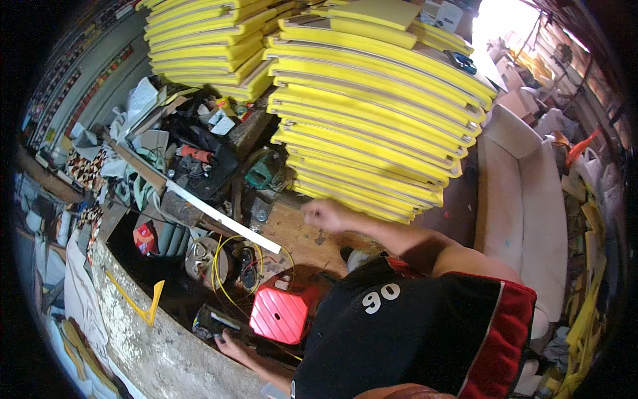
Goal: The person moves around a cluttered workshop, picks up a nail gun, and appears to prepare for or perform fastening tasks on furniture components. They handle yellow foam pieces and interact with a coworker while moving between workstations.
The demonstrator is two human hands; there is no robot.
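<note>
My right hand (pixel 321 216) is closed, its fingers curled in over a worn wooden board (pixel 299 229). Whatever those fingers may hold cannot be made out. Lower down, my left hand (pixel 231 344) has its fingers drawn together beside a dark object with a pale rectangular face (pixel 224 320). Something small may be at its fingertips, too small to name. Between my arms stands a red plastic stool (pixel 279 316) with a ridged top. Left of it, a yellow cable or hose (pixel 216 269) loops by a round grey metal object (pixel 205 259). A long white strip (pixel 222 218) lies slanting above them.
A tall stack of yellow foam-covered panels (pixel 372 126) rises ahead, with another stack (pixel 206 43) to its left. Tools and scraps crowd a bench, including a green tool (pixel 262 171). A yellow angled piece (pixel 143 306) rests on a weathered surface (pixel 166 352). A pale sofa (pixel 522 206) stands right.
</note>
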